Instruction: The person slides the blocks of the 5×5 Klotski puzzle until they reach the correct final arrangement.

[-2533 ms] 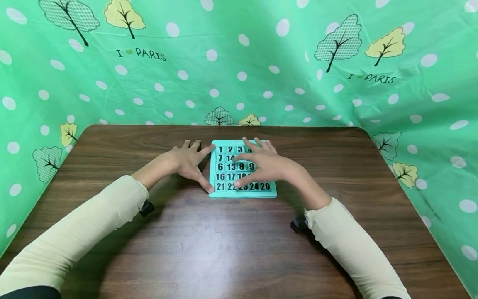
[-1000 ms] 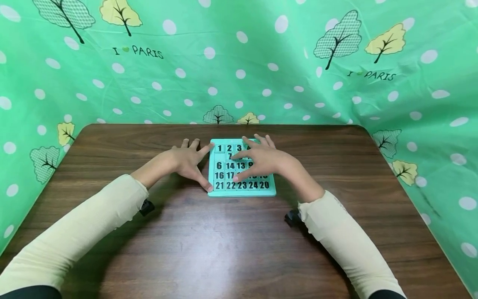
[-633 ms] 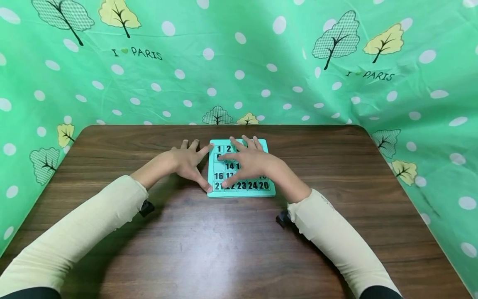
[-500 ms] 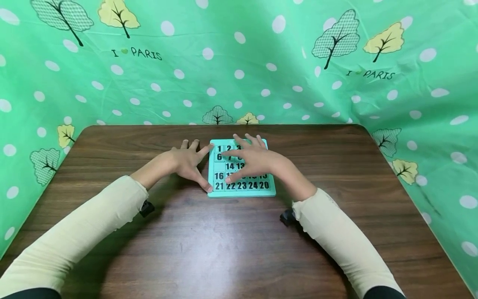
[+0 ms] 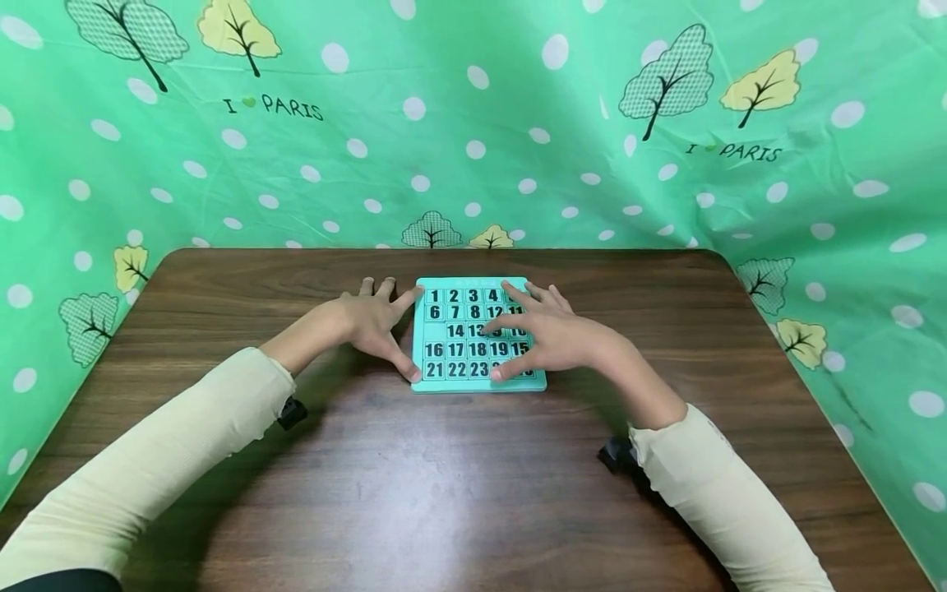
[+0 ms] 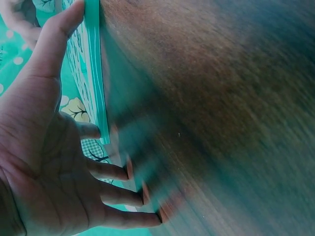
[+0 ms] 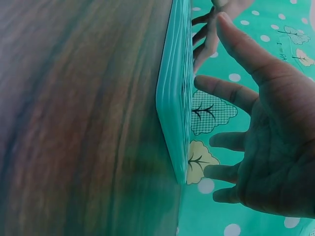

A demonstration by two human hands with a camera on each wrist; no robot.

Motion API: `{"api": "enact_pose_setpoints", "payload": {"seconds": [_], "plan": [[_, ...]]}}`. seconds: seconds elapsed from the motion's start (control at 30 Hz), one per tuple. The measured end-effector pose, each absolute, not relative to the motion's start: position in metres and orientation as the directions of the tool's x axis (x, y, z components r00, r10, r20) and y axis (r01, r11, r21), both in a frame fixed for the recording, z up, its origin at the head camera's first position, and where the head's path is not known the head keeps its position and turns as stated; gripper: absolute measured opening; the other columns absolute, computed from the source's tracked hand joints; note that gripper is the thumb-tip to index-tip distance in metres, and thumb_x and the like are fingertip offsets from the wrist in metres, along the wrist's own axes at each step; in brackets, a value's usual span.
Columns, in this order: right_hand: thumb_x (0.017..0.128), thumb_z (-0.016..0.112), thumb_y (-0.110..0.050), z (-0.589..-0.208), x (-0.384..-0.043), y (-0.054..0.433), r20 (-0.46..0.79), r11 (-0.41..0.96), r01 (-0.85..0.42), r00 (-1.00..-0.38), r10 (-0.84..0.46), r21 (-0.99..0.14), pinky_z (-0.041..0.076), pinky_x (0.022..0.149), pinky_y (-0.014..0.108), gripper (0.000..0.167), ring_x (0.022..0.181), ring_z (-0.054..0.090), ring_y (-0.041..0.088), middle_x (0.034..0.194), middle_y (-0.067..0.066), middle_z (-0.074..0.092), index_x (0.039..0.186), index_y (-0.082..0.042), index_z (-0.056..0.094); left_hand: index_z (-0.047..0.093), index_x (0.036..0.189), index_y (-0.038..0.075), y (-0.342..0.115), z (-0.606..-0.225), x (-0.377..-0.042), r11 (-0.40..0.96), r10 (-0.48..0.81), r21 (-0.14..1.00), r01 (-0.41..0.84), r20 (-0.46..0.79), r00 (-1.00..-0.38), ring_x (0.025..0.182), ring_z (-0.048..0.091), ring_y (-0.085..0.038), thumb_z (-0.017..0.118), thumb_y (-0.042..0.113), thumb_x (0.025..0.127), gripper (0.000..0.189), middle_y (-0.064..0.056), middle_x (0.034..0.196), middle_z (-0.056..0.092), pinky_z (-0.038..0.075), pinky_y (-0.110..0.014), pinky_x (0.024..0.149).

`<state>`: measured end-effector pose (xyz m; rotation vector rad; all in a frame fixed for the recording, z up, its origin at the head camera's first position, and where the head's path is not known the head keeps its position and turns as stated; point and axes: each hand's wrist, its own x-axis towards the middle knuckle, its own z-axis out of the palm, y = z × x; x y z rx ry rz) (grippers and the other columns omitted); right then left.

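Note:
A turquoise number slide puzzle [image 5: 479, 386] lies flat on the table. Its blank space [image 5: 435, 330] is in the third row at the far left, below tile 6 and beside tile 14. My left hand [image 5: 370, 319] is spread along the left side, thumb at the near corner and index finger at the far corner. The left wrist view shows the thumb on the puzzle's edge [image 6: 93, 69]. My right hand [image 5: 562, 339] spreads over the right part, its index fingertip at tiles 13 and 9, partly covering the right-hand tiles. In the right wrist view, the index fingertip [image 7: 202, 82] is right at the tile face.
The dark wood-grain table [image 5: 414, 477] extends all round the puzzle. A green cloth [image 5: 473, 99] with white dots and trees hangs behind it and along the sides. Small black devices sit under both wrists, one by the right cuff [image 5: 617, 455].
My right hand slides left over the tiles, then back to the right. Tiles 6, 7 and 8 now stand together in the second row; the blank space is below 6. My left hand stays put.

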<state>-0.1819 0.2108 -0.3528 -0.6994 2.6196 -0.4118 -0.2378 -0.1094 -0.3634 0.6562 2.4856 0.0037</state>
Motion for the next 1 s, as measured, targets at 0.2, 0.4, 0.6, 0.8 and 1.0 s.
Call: {"api": "enact_pose_setpoints", "payload": {"seconds": [0.2,0.4,0.6,0.8,1.0], "plan": [[0.092,0.088,-0.066,-0.353,-0.181,0.208,-0.295,0.832,-0.406,-0.799,-0.524,-0.378,-0.005,0.137,0.079,0.067,0.175,0.000,0.057,0.191,0.019,0.008,0.149,-0.034,0.072,-0.008,0.183,0.031,-0.109,-0.364,-0.237,0.883,0.449,0.137,0.448,-0.527,-0.722,0.172,0.002,-0.065,0.081,0.094,0.075,0.154,-0.031,0.188,-0.002,0.028,-0.088,0.127],[0.092,0.087,-0.066,-0.354,-0.182,0.206,-0.300,0.835,-0.405,-0.799,-0.521,-0.373,-0.005,0.137,0.079,0.066,0.175,-0.001,0.057,0.191,0.019,0.008,0.148,-0.034,0.073,-0.007,0.183,0.032,-0.109,-0.365,-0.238,0.887,0.443,0.139,0.441,-0.530,-0.723,0.172,0.001,-0.065,0.082,0.093,0.075,0.153,-0.030,0.189,-0.003,0.027,-0.087,0.127],[0.092,0.087,-0.068,-0.354,-0.185,0.198,-0.286,0.832,-0.418,-0.800,-0.528,-0.365,-0.005,0.137,0.078,0.074,0.176,-0.001,0.056,0.192,0.018,0.005,0.155,-0.035,0.069,-0.007,0.183,0.031,-0.109,-0.364,-0.238,0.886,0.445,0.138,0.443,-0.526,-0.725,0.172,0.001,-0.065,0.083,0.092,0.075,0.154,-0.030,0.188,-0.003,0.025,-0.087,0.128],[0.092,0.082,-0.075,-0.358,-0.200,0.173,-0.279,0.829,-0.449,-0.793,-0.542,-0.333,-0.005,0.138,0.078,0.088,0.176,-0.002,0.054,0.192,0.016,-0.002,0.168,-0.040,0.055,-0.007,0.184,0.029,-0.108,-0.363,-0.239,0.889,0.436,0.131,0.438,-0.532,-0.726,0.172,0.002,-0.065,0.083,0.092,0.076,0.153,-0.030,0.188,-0.002,0.025,-0.087,0.129],[0.092,0.079,-0.079,-0.359,-0.212,0.146,-0.328,0.838,-0.463,-0.775,-0.540,-0.288,-0.006,0.139,0.075,0.096,0.177,-0.005,0.051,0.193,0.013,-0.007,0.174,-0.043,0.043,-0.009,0.183,0.029,-0.107,-0.364,-0.239,0.889,0.431,0.123,0.441,-0.548,-0.716,0.172,0.000,-0.065,0.081,0.092,0.078,0.152,-0.031,0.188,-0.004,0.023,-0.087,0.129]]}}
